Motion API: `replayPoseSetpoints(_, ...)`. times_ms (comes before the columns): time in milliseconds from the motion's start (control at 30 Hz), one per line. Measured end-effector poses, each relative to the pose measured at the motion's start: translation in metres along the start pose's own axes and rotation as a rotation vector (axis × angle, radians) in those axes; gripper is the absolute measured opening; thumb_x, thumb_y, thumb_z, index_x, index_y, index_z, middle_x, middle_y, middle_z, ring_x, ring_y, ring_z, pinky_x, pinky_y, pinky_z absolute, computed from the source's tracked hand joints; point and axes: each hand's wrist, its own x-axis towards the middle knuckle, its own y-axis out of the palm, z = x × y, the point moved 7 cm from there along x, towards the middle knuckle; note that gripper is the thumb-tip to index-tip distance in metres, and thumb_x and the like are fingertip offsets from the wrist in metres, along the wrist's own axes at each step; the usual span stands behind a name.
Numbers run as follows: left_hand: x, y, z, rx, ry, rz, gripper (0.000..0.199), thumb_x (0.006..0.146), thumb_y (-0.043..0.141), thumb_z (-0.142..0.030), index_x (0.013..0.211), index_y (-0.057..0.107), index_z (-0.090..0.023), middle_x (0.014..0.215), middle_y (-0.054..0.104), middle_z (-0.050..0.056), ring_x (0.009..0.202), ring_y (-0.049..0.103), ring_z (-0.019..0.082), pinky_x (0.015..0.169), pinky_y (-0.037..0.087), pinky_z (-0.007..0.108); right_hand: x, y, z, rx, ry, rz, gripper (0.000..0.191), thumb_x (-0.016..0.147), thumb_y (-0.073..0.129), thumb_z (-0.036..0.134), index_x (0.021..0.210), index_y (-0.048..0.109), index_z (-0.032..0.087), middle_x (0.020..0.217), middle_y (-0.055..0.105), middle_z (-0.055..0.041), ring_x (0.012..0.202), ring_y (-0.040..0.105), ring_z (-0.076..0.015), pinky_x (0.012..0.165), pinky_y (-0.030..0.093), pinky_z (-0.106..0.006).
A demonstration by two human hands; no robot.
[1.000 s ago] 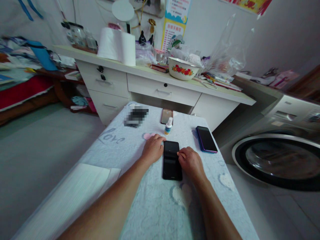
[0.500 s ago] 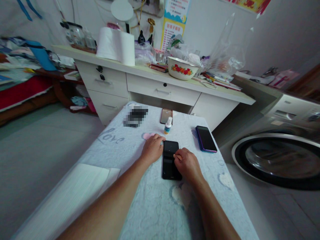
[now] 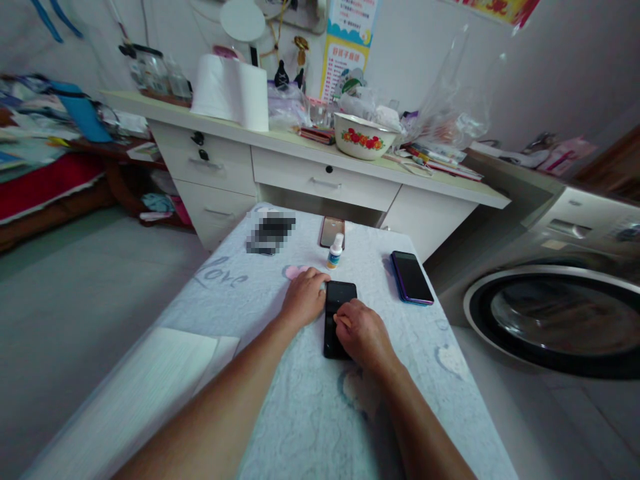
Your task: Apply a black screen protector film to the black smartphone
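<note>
"Love" on the tablecloth [image 3: 285, 413].

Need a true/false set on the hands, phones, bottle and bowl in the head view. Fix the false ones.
1. The left hand is at the upper left edge of the black phone. True.
2. The white-topped bottle lies on its side. False: it stands upright on the cloth-covered table.
3. The right hand is over part of the black phone. True.
4. The right hand is on the white-topped bottle. False: nothing touches the bottle.
5. The purple-edged phone lies right of the black phone. True.
6. Both hands are on the purple-edged phone. False: both are at the black phone.
</note>
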Motion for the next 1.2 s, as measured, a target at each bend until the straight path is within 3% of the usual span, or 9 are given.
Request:
replayPoseSetpoints(567, 0.0004, -0.0002, -0.0009, 0.011, -0.005, 0.004, 0.034, 0.078, 0.051, -0.011, 0.109, 0.064, -0.018, 0.108, 0.06, 0.007, 0.107, 0.054, 0.021, 0.099, 0.042, 0.035, -0.0011, 0.0022, 0.008, 0.031, -0.059, -0.002, 0.013, 0.088, 0.052, 0.019, 0.081, 0.063, 0.02, 0.084, 0.06, -0.0023, 0.074, 0.057, -0.0122, 0.068, 0.038, -0.022)
replayPoseSetpoints(1200, -0.0001, -0.0006, -0.0014, 0.01, 0.001, 0.002, 0.034, 0.078, 0.051, -0.01, 0.108, 0.064, -0.018, 0.108, 0.061, 0.008, 0.106, 0.055, 0.021, 0.097, 0.043, 0.035, 0.001, 0.0036, 0.0002, 0.072, -0.046, -0.005, 0.011, 0.086, 0.054, 0.02, 0.082, 0.064, 0.02, 0.083, 0.061, -0.0025, 0.076, 0.057, -0.0133, 0.069, 0.038, -0.023)
